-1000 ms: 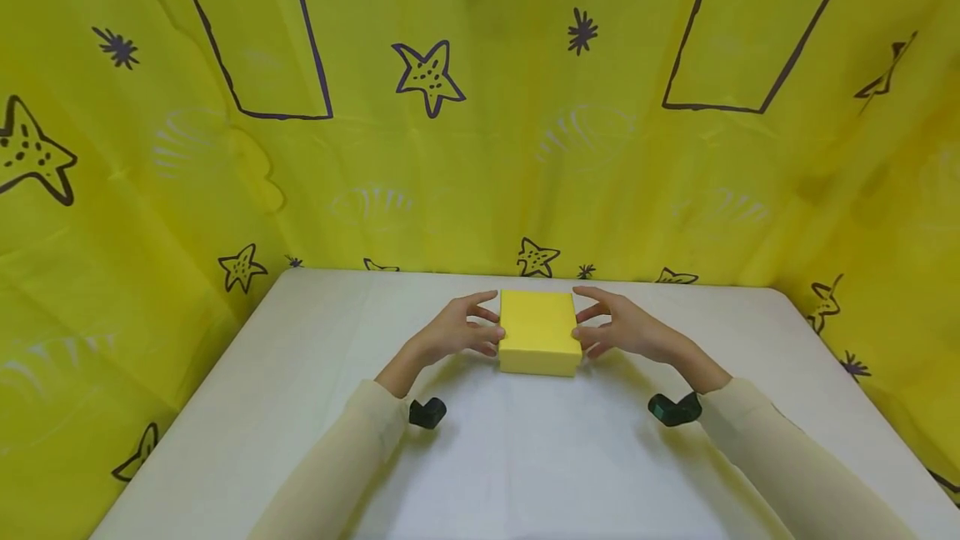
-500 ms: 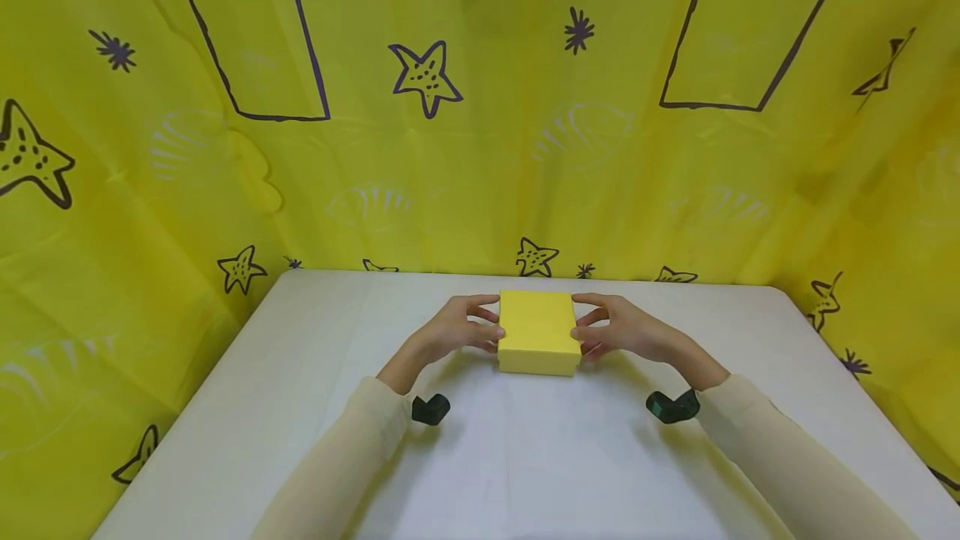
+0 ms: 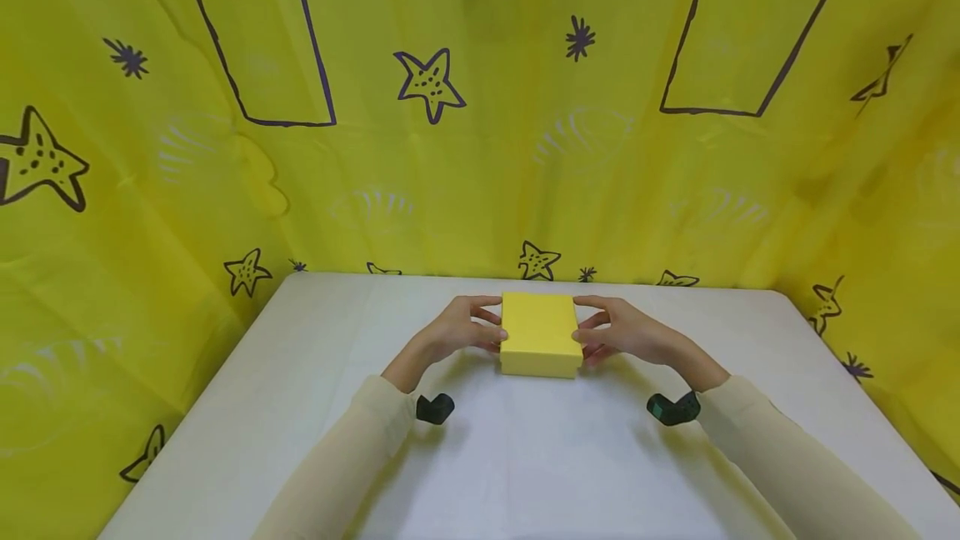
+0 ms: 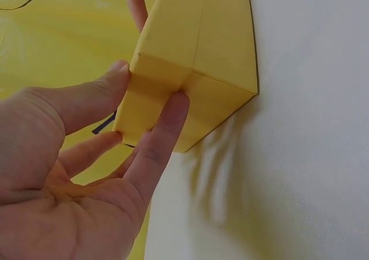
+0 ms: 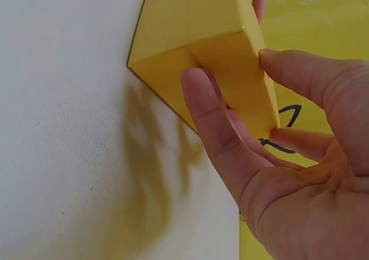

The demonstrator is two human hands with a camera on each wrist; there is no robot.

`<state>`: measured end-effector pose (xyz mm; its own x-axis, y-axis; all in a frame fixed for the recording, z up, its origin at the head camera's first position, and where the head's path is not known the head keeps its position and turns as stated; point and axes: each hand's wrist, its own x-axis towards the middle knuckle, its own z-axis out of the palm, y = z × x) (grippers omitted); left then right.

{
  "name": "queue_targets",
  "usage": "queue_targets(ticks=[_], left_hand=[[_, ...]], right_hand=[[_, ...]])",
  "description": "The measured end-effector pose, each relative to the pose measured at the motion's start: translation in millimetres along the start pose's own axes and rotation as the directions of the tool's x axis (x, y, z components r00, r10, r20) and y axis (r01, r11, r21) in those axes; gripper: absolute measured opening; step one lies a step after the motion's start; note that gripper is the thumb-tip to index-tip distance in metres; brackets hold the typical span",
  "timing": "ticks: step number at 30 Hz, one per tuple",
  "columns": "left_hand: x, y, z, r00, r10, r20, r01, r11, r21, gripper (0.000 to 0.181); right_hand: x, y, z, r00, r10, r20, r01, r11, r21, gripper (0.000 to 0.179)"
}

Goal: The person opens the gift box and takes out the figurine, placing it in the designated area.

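A small yellow cardboard box [image 3: 540, 323] with a fitted lid stands on the white table near its far edge. My left hand [image 3: 453, 330] holds it at the left side, and my right hand [image 3: 630, 330] mirrors that grip at the right. In the left wrist view, the thumb touches the top edge of the lid [image 4: 173, 32] while a fingertip presses at the lid's lower rim, over the box base [image 4: 228, 41]. The right wrist view shows the same, with the thumb on the lid's top edge and a finger [image 5: 202, 93] at the seam. Some fingers are partly hidden behind the box.
The white table [image 3: 510, 457] reaches toward me below the arms. A yellow curtain [image 3: 480, 157] printed with stars surrounds its back and sides. Dark wrist devices sit at the left cuff [image 3: 386, 411] and right cuff [image 3: 738, 407].
Both hands' upper fingers have come in against the box's sides. The box stays in place; the view shifts slightly.
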<state>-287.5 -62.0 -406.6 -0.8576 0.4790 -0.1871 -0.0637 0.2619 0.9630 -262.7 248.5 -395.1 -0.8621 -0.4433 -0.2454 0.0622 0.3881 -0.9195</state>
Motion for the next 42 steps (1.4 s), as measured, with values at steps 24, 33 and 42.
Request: queue_targets(ticks=[24, 33, 42], left_hand=[[-7.1, 18.0, 1.3, 0.999, 0.034, -0.012, -0.035, 0.999, -0.020, 0.077], [-9.9, 36.7, -2.0, 0.998, 0.058, -0.027, -0.059, 0.998, -0.026, 0.079], [-14.1, 41.3, -1.6, 0.997, 0.062, -0.041, -0.063, 0.998, -0.008, 0.080]], right_hand=[[-8.9, -13.2, -3.3, 0.999, -0.042, -0.010, 0.042, 0.999, 0.016, 0.086], [-18.6, -32.3, -10.0, 0.995, -0.100, -0.016, 0.099, 0.995, -0.028, 0.087], [-18.9, -32.3, -12.1, 0.994, -0.101, -0.030, 0.100, 0.995, -0.032, 0.087]])
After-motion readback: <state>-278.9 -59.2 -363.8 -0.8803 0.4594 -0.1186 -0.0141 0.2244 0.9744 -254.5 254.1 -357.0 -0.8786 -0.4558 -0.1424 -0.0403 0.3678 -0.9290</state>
